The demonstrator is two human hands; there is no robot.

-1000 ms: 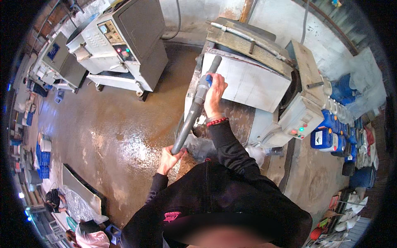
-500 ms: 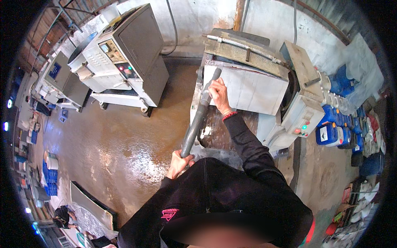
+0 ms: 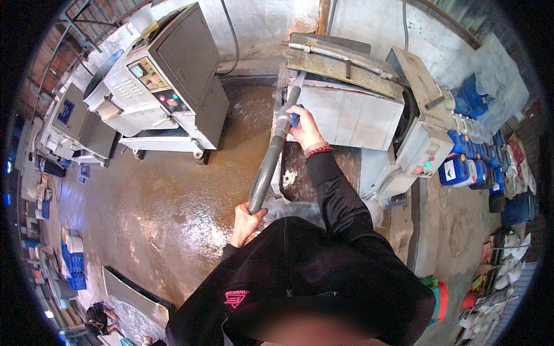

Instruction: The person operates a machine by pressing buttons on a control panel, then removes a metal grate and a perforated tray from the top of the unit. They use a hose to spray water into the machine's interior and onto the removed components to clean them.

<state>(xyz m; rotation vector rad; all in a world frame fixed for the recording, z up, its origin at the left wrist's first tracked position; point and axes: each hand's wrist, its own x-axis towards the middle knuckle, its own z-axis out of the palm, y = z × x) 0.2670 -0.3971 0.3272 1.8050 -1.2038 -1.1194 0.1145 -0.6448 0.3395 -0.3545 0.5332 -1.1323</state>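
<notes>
A grey ribbed hose point(image 3: 266, 173) runs up from my left hand to a stiff grey nozzle pipe point(image 3: 294, 95). My left hand point(image 3: 247, 222) is closed round the hose's lower part, close to my body. Farther up, my right hand point(image 3: 304, 127), with red beads at the wrist, is closed on a blue handle point(image 3: 295, 118) at the side of the pipe. The pipe's end points at the left side of a white box-like machine point(image 3: 346, 118) under a raised, worn lid point(image 3: 346, 66). A pale streak, apparently water, leaves the pipe's tip.
A wet brown tray point(image 3: 329, 173) sits below the white box. At right stands a control box point(image 3: 428, 158) with lit buttons, then blue canisters point(image 3: 456, 170). A grey machine point(image 3: 179, 75) stands far left on the wet floor point(image 3: 173, 190). Another person point(image 3: 101, 314) is at lower left.
The hose and pipe have tilted more upright, and my right hand has shifted slightly down along them. The blue handle now shows at my right hand, and a pale streak has appeared at the tip.
</notes>
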